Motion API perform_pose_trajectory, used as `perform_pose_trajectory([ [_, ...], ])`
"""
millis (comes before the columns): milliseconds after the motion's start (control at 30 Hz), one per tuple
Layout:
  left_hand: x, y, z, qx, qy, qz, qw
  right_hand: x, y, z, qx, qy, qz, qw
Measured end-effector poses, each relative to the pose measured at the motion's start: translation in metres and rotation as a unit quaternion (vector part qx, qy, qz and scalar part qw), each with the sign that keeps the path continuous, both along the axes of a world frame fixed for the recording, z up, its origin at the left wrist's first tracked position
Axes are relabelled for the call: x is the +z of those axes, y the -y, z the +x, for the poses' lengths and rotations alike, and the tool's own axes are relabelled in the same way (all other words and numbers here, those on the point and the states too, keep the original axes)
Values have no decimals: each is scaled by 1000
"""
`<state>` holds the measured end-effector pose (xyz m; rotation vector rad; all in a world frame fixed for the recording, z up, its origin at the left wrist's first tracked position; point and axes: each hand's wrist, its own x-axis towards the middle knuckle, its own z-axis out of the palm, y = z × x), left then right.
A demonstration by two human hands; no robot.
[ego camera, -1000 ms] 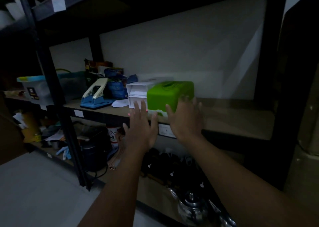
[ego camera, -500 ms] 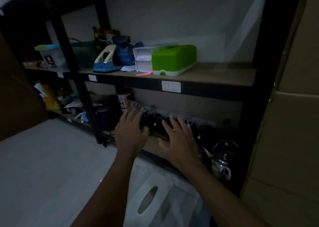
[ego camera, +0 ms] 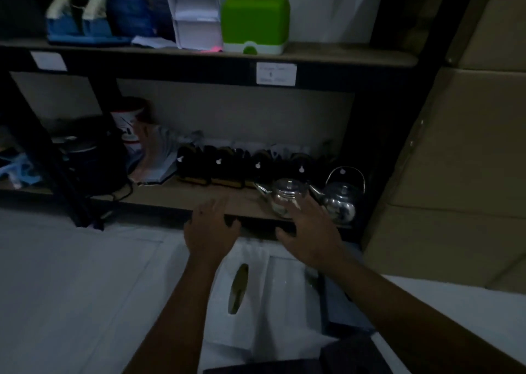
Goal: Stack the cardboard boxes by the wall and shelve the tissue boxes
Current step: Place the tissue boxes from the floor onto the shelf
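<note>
A green tissue box (ego camera: 255,22) stands on the upper shelf (ego camera: 341,56) beside a white open box (ego camera: 196,17). On the floor below lies a white tissue box (ego camera: 250,296) with an oval slot, and a second white box (ego camera: 293,291) is beside it. My left hand (ego camera: 209,231) hovers with spread fingers above the white tissue box's far end. My right hand (ego camera: 310,230) is also spread, in front of the lower shelf edge. Neither hand holds anything. Stacked cardboard boxes (ego camera: 461,146) stand at the right.
The lower shelf (ego camera: 182,195) carries two steel kettles (ego camera: 340,200), a row of dark items, a printed can and a black pot. A blue hole punch (ego camera: 76,17) sits on the upper shelf. Dark flat items (ego camera: 347,314) lie on the pale floor by the white boxes.
Both hands have dropped from the green tissue box on the upper shelf down toward the white boxes on the floor. The view has tilted down with them.
</note>
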<state>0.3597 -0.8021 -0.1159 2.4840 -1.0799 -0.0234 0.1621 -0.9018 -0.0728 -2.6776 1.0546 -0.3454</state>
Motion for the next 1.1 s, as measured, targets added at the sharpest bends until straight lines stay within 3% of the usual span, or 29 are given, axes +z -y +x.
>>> perform_pose_trajectory([
  [133,-33,-10,-11,29,-102,69,992,1,6,6,11,-30,-32,999],
  [233,-41,-12,-9,35,-118,90,988,-2,4,13,43,-11,-29,999],
  [367,-47,-23,-6,49,-101,98,989,-28,-1,21,78,-11,35,996],
  [433,-50,-31,-9,68,-115,119,984,-52,-5,27,47,27,124,991],
  [567,-65,-49,-25,101,-165,150,970,-89,-20,39,-32,60,291,954],
  [733,-95,-56,-36,101,-199,182,958,-152,-35,44,-97,14,363,927],
  [833,-116,-55,-35,118,-252,157,948,-176,-42,46,-127,-4,434,892],
  [967,-138,-54,-36,121,-323,130,930,-202,-49,42,-121,48,536,834],
  [1100,-147,-59,-35,125,-357,78,923,-214,-58,40,-151,89,560,810],
])
